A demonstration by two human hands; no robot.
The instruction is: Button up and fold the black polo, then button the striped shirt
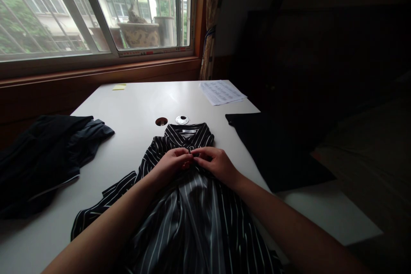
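Observation:
A black shirt with white stripes [170,218] lies front up on the white table [138,102], its collar [175,136] toward the window. Just below the collar, my left hand [176,162] pinches the edge of the front opening. My right hand [215,162] meets it there from the other side, thumb and fingers closed on the same spot of cloth. The fingertips nearly touch each other. Whatever small part lies between them, such as a button, is hidden. Lower down, the front hangs open and shows the greyish inner side of the cloth.
Dark folded clothing [41,158] lies at the left. Another dark garment [272,150] hangs over the table's right edge. Printed sheets [222,93] and yellow sticky notes [119,87] are at the back. A round hole [161,121] and its metal cover [182,120] sit beyond the collar.

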